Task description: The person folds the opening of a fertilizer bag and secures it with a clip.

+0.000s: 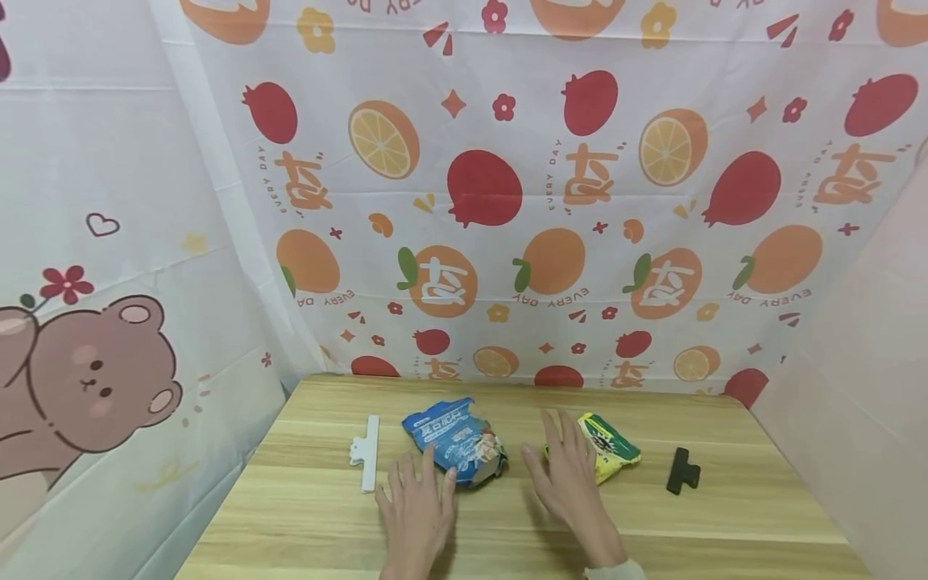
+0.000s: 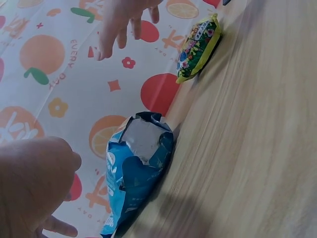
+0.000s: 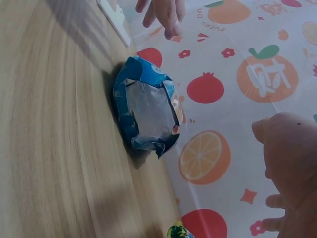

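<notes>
At nine o'clock from the table stands a pale cloth (image 1: pixel 145 161) with a brown bear and a red flower printed on it. On the wooden table (image 1: pixel 290 499), the first thing from the left is a white clip (image 1: pixel 370 455), which lies lengthwise, its small handle pointing to nine o'clock. Next comes the left hand (image 1: pixel 416 507), at four o'clock from this clip. Its fingers are extended and apart, and it grips nothing; the left wrist view shows it raised above the table. The blue bag (image 1: pixel 451 439) lies just beyond it, at one o'clock from this hand. The bag rests on its side; its ragged, torn end looks toward four o'clock, and a pale grey inside can be seen there.

Between three and four o'clock from the bag is the right hand (image 1: pixel 573 479), with a light sleeve (image 1: pixel 616 572) at its wrist. Its fingers also are stretched out, without holding anything, and it hovers above the table. A yellow and green packet (image 1: pixel 609 459) lies at two o'clock from this hand, which covers a part of it in the head view. Farther right, between three and four o'clock from the packet, is a black clip (image 1: pixel 680 471). At twelve o'clock, behind everything, hangs a white fruit-printed cloth (image 1: pixel 532 213).
</notes>
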Demonstrator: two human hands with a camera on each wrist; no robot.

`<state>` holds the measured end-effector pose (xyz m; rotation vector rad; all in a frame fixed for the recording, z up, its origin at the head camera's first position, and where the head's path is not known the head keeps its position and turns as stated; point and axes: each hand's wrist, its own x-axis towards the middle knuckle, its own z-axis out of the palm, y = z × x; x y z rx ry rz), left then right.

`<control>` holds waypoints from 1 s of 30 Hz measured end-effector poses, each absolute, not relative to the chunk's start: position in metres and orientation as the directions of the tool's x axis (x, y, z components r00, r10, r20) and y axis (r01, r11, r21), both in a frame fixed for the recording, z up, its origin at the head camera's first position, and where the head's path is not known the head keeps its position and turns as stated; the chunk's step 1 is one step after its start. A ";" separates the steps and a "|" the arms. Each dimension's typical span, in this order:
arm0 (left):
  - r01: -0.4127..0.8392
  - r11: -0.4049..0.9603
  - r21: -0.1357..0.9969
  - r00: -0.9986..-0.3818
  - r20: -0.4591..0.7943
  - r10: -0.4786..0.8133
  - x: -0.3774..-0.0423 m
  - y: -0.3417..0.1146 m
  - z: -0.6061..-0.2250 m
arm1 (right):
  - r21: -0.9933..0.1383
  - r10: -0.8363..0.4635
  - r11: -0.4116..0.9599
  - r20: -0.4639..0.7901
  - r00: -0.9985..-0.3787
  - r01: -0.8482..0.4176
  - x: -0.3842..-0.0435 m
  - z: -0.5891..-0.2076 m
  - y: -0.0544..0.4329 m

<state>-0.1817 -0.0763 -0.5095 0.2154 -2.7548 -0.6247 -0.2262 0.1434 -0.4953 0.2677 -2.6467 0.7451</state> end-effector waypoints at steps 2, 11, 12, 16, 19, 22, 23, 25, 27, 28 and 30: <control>-0.074 0.894 0.441 -0.940 0.269 -0.210 -0.183 -0.078 -0.510 | -0.466 -0.082 0.838 0.405 -0.910 -0.283 -0.228 -0.495 0.142; -0.063 0.893 0.446 -0.942 0.268 -0.201 -0.187 -0.082 -0.510 | -0.449 -0.115 0.838 0.410 -0.905 -0.310 -0.236 -0.496 0.135; -0.064 0.890 0.451 -0.943 0.265 -0.202 -0.188 -0.083 -0.510 | -0.447 -0.118 0.839 0.406 -0.906 -0.309 -0.237 -0.496 0.135; -0.068 0.866 0.495 -0.953 0.226 -0.203 -0.192 -0.083 -0.511 | -0.462 -0.121 0.836 0.370 -0.921 -0.295 -0.241 -0.495 0.133; -0.071 0.847 0.527 -0.960 0.194 -0.202 -0.195 -0.084 -0.511 | -0.487 -0.125 0.827 0.331 -0.935 -0.283 -0.244 -0.495 0.132; -0.071 0.840 0.539 -0.963 0.182 -0.198 -0.198 -0.085 -0.510 | -0.502 -0.137 0.818 0.306 -0.942 -0.282 -0.248 -0.497 0.130; -0.065 0.839 0.540 -0.963 0.188 -0.195 -0.198 -0.086 -0.509 | -0.506 -0.140 0.816 0.297 -0.945 -0.279 -0.248 -0.498 0.130; -0.058 0.841 0.538 -0.963 0.193 -0.190 -0.200 -0.087 -0.509 | -0.499 -0.148 0.817 0.300 -0.942 -0.288 -0.250 -0.499 0.128; -0.051 0.843 0.535 -0.962 0.199 -0.185 -0.201 -0.088 -0.508 | -0.498 -0.153 0.817 0.296 -0.943 -0.289 -0.250 -0.499 0.127; -0.047 0.843 0.535 -0.962 0.202 -0.182 -0.202 -0.089 -0.509 | -0.496 -0.157 0.817 0.296 -0.942 -0.292 -0.251 -0.499 0.127; -0.042 0.840 0.541 -0.963 0.203 -0.178 -0.203 -0.090 -0.509 | -0.489 -0.166 0.819 0.299 -0.940 -0.301 -0.252 -0.499 0.126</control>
